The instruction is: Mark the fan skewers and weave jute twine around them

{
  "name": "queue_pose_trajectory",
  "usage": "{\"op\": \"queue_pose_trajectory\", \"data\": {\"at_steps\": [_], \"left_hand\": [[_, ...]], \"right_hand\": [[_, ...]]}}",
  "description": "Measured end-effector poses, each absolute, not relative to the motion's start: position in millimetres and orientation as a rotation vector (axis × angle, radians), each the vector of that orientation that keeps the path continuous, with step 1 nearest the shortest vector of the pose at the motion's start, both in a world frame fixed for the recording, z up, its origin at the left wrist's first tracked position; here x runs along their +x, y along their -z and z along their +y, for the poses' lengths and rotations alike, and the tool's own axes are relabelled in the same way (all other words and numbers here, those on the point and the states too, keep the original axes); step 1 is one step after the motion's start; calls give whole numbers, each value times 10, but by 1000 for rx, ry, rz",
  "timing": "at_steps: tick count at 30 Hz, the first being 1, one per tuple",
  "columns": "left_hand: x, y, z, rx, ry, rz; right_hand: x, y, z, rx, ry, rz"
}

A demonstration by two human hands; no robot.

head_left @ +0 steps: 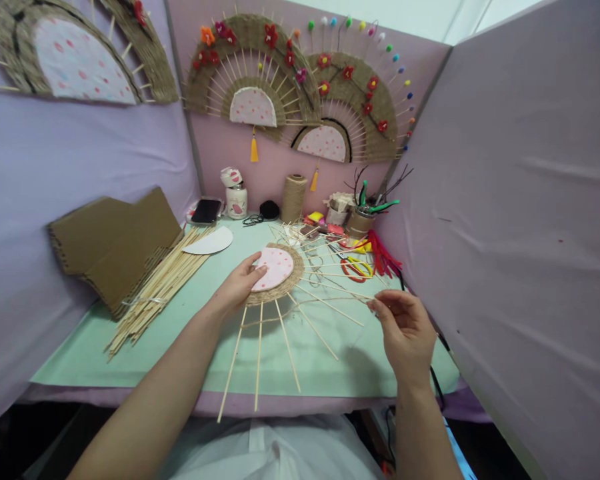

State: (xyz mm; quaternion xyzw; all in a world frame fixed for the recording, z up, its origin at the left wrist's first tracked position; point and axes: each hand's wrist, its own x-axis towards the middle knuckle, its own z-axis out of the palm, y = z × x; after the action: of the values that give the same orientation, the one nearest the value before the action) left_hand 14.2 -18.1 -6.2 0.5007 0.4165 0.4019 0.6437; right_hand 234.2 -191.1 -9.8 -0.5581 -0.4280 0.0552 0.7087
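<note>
My left hand (pixel 243 279) grips a half-round woven fan piece (pixel 296 270) by its straight side, thumb on the pink spotted fabric (pixel 276 268) at its centre. Jute twine is wound in a band around that fabric, and thin wooden sticks (pixel 283 327) fan out toward me and to the right. A loose strand of twine (pixel 325 301) runs across the lower sticks to my right hand (pixel 404 328), whose thumb and fingertips pinch it. The right hand hovers above the table's right side, near the stick ends.
A bundle of sticks (pixel 160 283), a white half-disc (pixel 210 241) and cardboard (pixel 115 247) lie left. Behind stand a jar (pixel 237 202), a twine spool (pixel 294 199) and a tool pot (pixel 361 221). Scissors (pixel 357 270) and red cords (pixel 383 255) lie right. Finished fans (pixel 253 67) hang behind.
</note>
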Motion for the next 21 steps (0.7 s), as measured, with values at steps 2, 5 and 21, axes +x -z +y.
{"op": "queue_pose_trajectory", "data": {"at_steps": [2, 5, 21], "left_hand": [[144, 63, -180, 1147, -911, 954], [148, 62, -179, 1147, -902, 964], [149, 76, -192, 1147, -901, 949]], "right_hand": [[2337, 90, -1892, -1226, -131, -927], [2335, 86, -1878, -1189, -169, -890], [2323, 64, -1847, -1131, -242, -797]]}}
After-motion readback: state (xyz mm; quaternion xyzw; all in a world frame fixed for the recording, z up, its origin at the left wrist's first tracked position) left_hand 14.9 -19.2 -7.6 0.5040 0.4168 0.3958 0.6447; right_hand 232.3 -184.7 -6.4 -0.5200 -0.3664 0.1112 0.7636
